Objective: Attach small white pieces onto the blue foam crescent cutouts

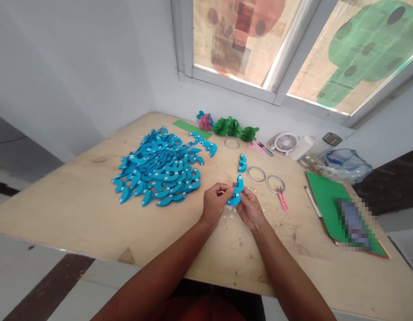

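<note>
Between my two hands is a curved blue paper cutout (239,186) with small white squares on it, held just above the table. My left hand (216,199) pinches its left side between thumb and fingers. On its right side, the fingers of my right hand (251,207) close on the edge. Another blue cutout (242,163) lies a little beyond my hands. To the left spreads a big heap of similar blue paper cutouts (163,165), with a few loose ones (204,143) behind it. Small white paper bits (230,213) are scattered on the wood below my hands.
Rolls of tape (256,174) and pink-handled scissors (282,201) lie to the right. Green paper shapes (231,127), a white fan (286,142) and a bottle (331,141) line the wall. Green card (327,209) with a blurred object covers the table's right side.
</note>
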`<state>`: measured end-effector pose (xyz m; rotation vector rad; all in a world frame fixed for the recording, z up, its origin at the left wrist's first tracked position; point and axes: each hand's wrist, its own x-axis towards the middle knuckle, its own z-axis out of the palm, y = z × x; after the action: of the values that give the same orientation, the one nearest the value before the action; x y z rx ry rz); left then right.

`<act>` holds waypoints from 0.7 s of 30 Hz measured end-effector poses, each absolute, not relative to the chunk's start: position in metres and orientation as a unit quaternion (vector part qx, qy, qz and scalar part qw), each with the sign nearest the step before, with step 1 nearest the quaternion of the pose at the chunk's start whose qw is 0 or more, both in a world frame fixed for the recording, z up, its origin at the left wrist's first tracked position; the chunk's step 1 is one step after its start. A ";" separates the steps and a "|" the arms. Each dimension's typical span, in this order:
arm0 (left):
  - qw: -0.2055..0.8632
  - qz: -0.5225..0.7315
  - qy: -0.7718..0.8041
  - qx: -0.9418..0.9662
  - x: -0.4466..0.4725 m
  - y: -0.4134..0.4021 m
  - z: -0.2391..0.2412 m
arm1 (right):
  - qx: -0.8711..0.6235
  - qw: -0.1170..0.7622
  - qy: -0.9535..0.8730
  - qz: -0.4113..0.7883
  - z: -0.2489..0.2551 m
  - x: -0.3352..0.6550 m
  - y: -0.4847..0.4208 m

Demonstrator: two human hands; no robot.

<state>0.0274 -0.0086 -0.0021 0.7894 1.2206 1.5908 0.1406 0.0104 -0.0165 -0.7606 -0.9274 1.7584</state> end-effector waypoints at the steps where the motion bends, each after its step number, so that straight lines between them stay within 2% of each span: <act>1: 0.473 0.649 0.501 0.322 0.027 -0.009 -0.002 | -0.312 0.486 -0.382 0.722 -0.017 0.140 0.010; 21: 0.460 0.652 0.509 0.323 0.029 -0.009 -0.002 | -0.321 0.490 -0.378 0.717 -0.014 0.139 0.008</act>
<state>0.0294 -0.0095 -0.0023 0.7956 1.2519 1.6047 0.1391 0.0083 -0.0137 -0.7789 -0.9177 1.7429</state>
